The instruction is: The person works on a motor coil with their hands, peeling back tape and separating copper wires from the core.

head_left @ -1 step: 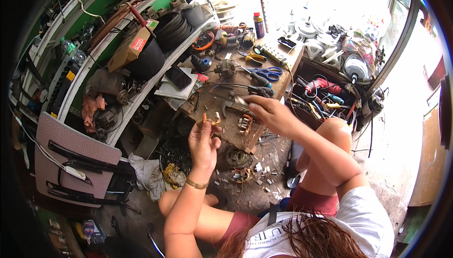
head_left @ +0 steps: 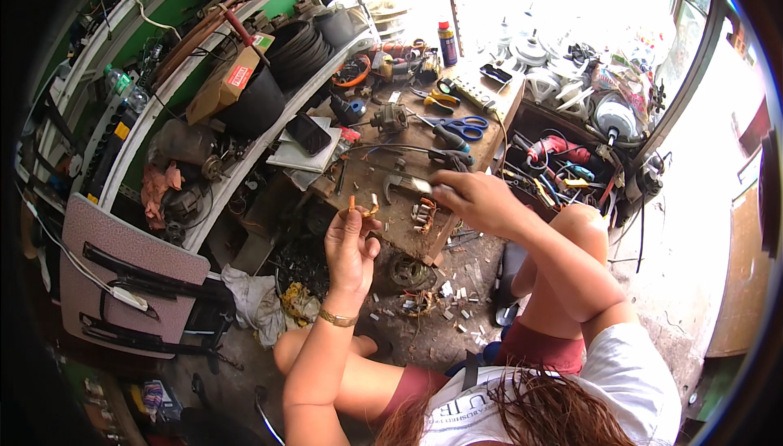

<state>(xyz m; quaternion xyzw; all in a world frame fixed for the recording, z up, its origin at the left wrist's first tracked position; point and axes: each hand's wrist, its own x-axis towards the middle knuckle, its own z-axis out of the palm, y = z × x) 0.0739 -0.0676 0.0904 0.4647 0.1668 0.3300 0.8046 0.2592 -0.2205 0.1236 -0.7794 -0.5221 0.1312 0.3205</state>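
My left hand (head_left: 349,242) is raised in front of the bench, its thumb and fingers pinching a small orange-and-white part (head_left: 373,208). An orange end and a pale block stick up from this part, joined by a curved piece. Over the bench, the fingers of my right hand (head_left: 469,197) are bent together at a bright, flat piece (head_left: 420,186). What exactly they grip is partly hidden. Just left of that piece lies a grey hooked metal tool (head_left: 390,188). A cluster of small orange-and-white parts (head_left: 423,214) rests on the bench between my hands.
Blue scissors (head_left: 466,127), yellow-handled pliers (head_left: 435,100) and a motor part (head_left: 391,117) crowd the wooden bench (head_left: 371,173). A phone (head_left: 308,134) lies at its left. A tool box (head_left: 563,164) stands to the right. Small scraps (head_left: 461,313) litter the floor.
My right hand has shifted slightly right and down, and the bright piece by its fingertips shows more plainly. The left hand is almost unmoved, still holding the orange-and-white part.
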